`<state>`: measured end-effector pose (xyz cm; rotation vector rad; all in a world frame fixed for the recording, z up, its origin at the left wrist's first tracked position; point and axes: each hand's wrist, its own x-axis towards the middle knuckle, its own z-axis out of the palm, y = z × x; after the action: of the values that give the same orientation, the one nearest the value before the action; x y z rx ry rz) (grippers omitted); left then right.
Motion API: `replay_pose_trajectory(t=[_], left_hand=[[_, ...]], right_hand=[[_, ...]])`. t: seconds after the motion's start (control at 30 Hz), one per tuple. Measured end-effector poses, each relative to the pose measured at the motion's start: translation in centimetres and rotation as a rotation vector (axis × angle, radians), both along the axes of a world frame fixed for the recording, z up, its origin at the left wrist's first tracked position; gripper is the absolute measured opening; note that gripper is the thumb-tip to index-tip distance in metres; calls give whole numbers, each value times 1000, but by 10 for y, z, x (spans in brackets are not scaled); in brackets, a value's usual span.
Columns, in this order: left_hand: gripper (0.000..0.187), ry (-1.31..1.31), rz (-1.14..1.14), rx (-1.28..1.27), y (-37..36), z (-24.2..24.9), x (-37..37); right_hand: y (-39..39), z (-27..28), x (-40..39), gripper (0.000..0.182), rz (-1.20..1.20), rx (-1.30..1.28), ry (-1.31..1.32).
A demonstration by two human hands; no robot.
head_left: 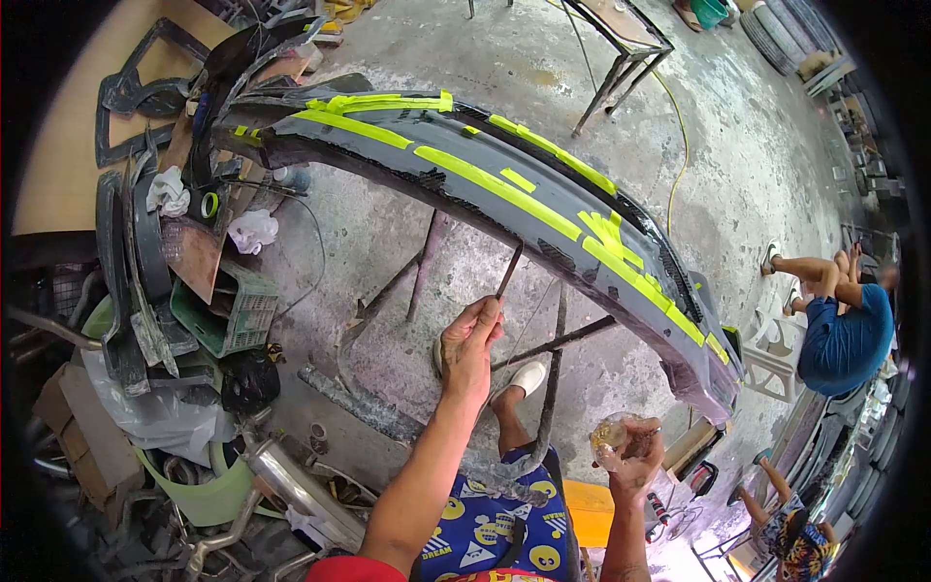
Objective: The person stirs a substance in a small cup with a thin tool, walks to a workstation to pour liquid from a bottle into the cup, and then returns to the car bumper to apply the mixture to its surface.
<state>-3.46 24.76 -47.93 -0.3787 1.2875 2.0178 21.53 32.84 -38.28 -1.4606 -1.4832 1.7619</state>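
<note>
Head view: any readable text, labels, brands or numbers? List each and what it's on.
"DREAM" on the blue printed shorts, beside the yellow smiley faces; it shows at least twice.
Other small print on the shorts: too blurred to read.
Bumper with yellow tape strips: no lettering visible.
Stick in the left hand and clear cup in the right hand: no text.

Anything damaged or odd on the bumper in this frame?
Yes. The grey bumper is patched with many yellow-green tape strips, and its lower edge looks rough and ragged. The left hand holds a thin stick just under that edge; the right hand holds a small clear container.
</note>
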Motion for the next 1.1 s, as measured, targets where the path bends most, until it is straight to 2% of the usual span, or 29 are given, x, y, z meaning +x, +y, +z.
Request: replay_pose_trajectory(t=[0.53,0.6,0.67,0.87,1.0,1.1], left_hand=[[23,116,33,1,2,-2,-23],[23,106,41,7,2,-2,-23],[23,79,43,20,2,-2,-23],[19,-12,8,72,2,-2,-11],[18,-73,-14,80,0,-1,-3],[17,-73,-34,64,-3,3,-1]], right_hand=[[-5,-3,0,51,-4,19,-6],[-4,-7,3,51,-5,19,-13],[-4,-20,17,60,91,69,-9],[-5,-18,15,61,65,57,-10],[-5,-10,8,59,69,40,-1],[-5,4,-5,51,5,-40,34]])
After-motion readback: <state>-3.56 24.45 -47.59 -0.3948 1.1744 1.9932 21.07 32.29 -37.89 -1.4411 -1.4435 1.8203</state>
